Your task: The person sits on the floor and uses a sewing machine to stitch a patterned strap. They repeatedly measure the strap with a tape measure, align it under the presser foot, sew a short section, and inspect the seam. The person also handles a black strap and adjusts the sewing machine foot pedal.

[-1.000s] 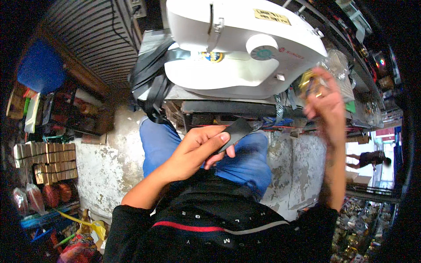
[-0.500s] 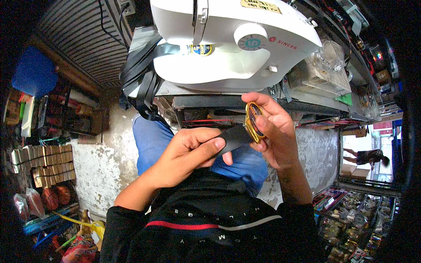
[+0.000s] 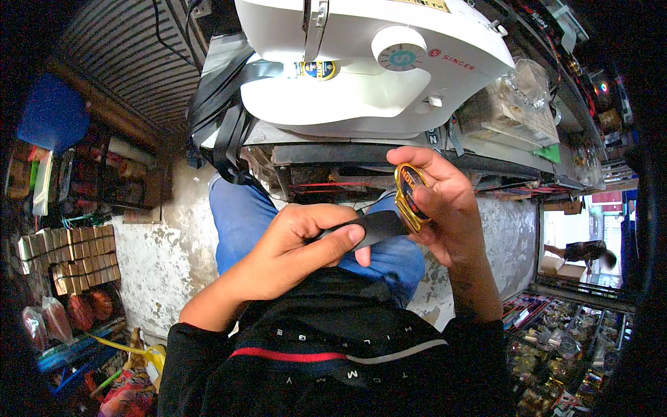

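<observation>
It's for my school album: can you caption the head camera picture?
The left hand holds a black strap and the right hand a gold buckle, near a white sewing machine.

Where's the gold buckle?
Head view, right of centre: the right hand holds the buckle at the end of the black strap, below the sewing machine.

Gold buckle (image 3: pixel 408 189) now at the end of the black strap (image 3: pixel 382 228)
The right hand (image 3: pixel 446 212), earlier out beside the sewing machine (image 3: pixel 333 105), now holds it near the left hand (image 3: pixel 302 240).
</observation>
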### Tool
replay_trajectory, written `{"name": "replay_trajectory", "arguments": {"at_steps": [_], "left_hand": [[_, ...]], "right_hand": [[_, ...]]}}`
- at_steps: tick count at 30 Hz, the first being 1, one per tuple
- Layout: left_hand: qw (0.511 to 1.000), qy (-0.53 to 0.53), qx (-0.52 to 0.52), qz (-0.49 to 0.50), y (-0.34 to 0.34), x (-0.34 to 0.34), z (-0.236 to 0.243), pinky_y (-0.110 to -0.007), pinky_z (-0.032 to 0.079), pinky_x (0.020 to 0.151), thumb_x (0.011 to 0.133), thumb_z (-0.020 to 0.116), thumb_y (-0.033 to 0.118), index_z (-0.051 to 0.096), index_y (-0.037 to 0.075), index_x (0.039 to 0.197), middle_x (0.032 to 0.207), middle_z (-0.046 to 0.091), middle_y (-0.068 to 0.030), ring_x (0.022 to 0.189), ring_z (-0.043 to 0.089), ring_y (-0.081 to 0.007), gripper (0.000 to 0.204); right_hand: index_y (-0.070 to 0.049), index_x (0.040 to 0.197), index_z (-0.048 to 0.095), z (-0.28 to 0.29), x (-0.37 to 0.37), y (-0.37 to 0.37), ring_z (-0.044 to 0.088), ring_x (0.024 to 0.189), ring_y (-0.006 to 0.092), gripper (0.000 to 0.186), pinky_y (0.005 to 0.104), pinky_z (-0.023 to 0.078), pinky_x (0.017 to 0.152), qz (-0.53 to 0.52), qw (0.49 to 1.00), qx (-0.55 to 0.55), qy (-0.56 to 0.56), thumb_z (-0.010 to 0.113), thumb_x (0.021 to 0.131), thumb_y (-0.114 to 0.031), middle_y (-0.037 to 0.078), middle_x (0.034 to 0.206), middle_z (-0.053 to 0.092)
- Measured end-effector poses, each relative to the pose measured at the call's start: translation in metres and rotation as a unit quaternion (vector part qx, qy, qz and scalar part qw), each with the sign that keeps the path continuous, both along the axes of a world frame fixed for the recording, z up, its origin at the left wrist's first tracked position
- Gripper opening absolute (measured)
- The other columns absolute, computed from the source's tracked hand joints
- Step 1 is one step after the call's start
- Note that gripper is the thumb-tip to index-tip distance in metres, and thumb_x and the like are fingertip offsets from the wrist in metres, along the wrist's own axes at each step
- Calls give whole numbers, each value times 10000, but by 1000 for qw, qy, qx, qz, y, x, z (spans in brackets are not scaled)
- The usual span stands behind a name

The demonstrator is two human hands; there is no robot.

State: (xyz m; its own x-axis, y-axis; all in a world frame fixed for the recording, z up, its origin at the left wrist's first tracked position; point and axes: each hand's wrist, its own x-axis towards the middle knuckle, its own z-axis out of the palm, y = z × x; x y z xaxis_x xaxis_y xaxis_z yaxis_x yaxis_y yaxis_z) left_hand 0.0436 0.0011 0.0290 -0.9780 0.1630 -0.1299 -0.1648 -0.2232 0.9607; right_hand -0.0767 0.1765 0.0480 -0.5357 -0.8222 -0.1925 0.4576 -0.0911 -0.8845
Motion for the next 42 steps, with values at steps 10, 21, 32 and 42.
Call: {"name": "replay_trajectory", "arguments": {"at_steps": [10,21,32,42], "left_hand": [[1000,-9,-6,-15,-1,0,-1,-211,262,513,945,493,203,621,19,781,588,387,72,562,325,-22,278],[1000,0,-11,-18,-2,2,4,-209,279,515,940,498,203,628,24,777,601,439,49,570,361,-30,274],[1000,-1,23,-13,0,1,-1,-211,247,480,938,504,222,656,32,803,571,430,54,525,335,-25,279],[998,-4,43,-38,0,2,-5,-207,294,477,955,480,211,636,13,805,577,471,38,514,396,-27,294]], "right_hand": [[-11,1217,477,5,3,0,471,543,20,500,142,343,410,0,999,21,25,686,821,-234,16,862,585],[-9,1222,468,-2,3,2,449,523,13,477,137,341,416,26,999,21,8,666,836,-208,10,841,573],[-19,1241,428,-22,14,2,471,509,35,448,146,366,417,10,995,-62,-73,623,862,-158,29,880,557],[-22,1243,400,-30,22,0,496,498,65,440,166,387,400,1,995,-66,-77,607,864,-109,59,893,552]]}}
